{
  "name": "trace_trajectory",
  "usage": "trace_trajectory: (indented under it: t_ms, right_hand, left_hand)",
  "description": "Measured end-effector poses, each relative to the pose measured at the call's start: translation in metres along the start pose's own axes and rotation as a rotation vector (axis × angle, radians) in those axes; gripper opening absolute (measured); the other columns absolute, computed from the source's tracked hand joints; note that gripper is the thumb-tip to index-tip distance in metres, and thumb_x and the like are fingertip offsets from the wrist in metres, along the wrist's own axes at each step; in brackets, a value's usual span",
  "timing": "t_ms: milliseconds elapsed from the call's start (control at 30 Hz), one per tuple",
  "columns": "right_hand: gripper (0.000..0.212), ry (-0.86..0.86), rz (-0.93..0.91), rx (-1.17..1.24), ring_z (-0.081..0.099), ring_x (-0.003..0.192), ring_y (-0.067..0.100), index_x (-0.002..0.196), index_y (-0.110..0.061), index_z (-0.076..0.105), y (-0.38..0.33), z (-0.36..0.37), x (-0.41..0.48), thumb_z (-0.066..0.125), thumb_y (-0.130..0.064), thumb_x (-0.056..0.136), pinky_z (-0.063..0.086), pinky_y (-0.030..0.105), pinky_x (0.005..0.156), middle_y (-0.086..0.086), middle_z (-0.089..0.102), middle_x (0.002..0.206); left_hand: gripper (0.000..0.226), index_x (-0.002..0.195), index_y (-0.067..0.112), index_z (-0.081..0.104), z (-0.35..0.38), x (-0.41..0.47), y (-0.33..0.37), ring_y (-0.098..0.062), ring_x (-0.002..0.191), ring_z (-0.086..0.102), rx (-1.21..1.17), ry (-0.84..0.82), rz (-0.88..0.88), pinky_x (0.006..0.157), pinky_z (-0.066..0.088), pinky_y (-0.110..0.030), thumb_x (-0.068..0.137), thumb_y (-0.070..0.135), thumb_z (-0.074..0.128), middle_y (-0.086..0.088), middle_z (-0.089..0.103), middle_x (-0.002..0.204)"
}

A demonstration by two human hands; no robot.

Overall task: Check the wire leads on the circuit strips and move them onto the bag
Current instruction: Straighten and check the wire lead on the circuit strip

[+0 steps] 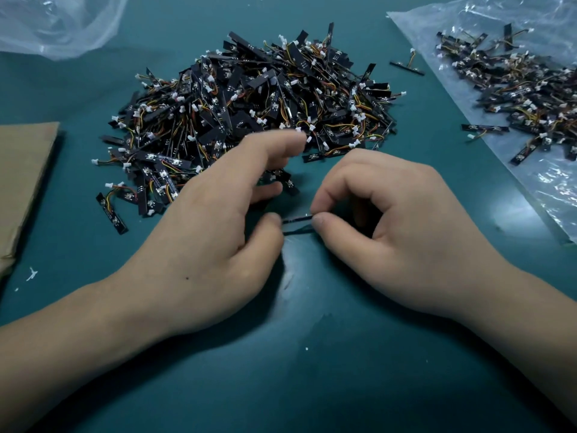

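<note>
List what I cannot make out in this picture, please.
Head view: the strip between the left hand and right hand is edge-on; the hands hide its ends and wire leads.
Blurred by motion: left fingertips.
Cut off by the right edge: bag.
Too small: print on the pile.

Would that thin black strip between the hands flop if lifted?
The thin black circuit strip probably stays stiff: it spans straight between left hand and right hand. Likely light, as fingertips alone hold it. Wires tangle in the heap of strips, so its lead may snag.
</note>
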State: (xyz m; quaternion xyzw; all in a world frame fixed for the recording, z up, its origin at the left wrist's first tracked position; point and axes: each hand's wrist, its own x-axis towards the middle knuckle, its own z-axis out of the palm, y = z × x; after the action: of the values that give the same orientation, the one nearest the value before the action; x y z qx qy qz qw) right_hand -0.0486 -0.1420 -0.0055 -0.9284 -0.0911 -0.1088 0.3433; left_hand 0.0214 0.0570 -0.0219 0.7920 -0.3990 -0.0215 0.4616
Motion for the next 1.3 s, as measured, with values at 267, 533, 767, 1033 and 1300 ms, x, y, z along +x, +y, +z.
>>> trace_trajectory:
  t_ms: [267,533,767,1033,1300]
  right_hand:
    - [0.011,0.093,-0.034,0.151,0.053,0.059,0.014,0.083,-0.022,0.064,0.001,-0.003,-0.003,0.071,-0.014,0.085,0.034,0.01,0.057,-0.022,0.052,0.07]
    - [0.005,0.065,-0.068,0.195,0.054,0.056,0.012,0.09,-0.022,0.068,-0.001,-0.005,-0.002,0.073,-0.021,0.092,0.036,0.011,0.055,-0.021,0.057,0.069]
    - [0.01,0.079,-0.05,0.238,0.057,0.062,0.015,0.081,-0.019,0.069,0.001,-0.006,-0.002,0.075,-0.02,0.088,0.042,0.02,0.059,-0.012,0.064,0.073]
    - [0.01,0.102,-0.05,0.225,0.053,0.056,0.013,0.08,-0.017,0.069,0.0,-0.006,-0.004,0.075,-0.017,0.088,0.038,0.015,0.055,-0.01,0.059,0.065]
    - [0.011,0.047,-0.05,0.239,0.05,0.055,0.013,0.082,-0.017,0.064,0.0,-0.006,-0.004,0.07,-0.019,0.091,0.035,0.015,0.056,-0.007,0.056,0.063]
  left_hand:
    - [0.006,0.093,0.021,0.074,-0.008,0.002,0.018,-0.005,0.109,0.063,0.204,0.109,0.069,0.094,0.045,-0.021,0.09,0.024,0.071,0.009,0.069,0.115]
    - [0.012,0.098,0.026,0.068,-0.003,-0.001,0.021,0.016,0.083,0.06,-0.041,0.119,-0.019,0.073,0.04,0.002,0.09,0.02,0.075,0.027,0.065,0.086]
    - [0.008,0.088,0.022,0.068,-0.005,-0.002,0.027,0.003,0.069,0.063,-0.021,0.157,-0.055,0.061,0.042,-0.004,0.09,0.021,0.075,0.022,0.065,0.077]
    - [0.004,0.094,0.029,0.067,-0.004,-0.003,0.021,-0.019,0.059,0.06,0.075,0.154,-0.046,0.051,0.046,-0.027,0.094,0.033,0.068,0.007,0.065,0.077]
    - [0.003,0.09,0.027,0.069,-0.006,-0.002,0.025,-0.018,0.06,0.061,0.071,0.15,-0.055,0.053,0.047,-0.03,0.093,0.028,0.07,0.008,0.065,0.074]
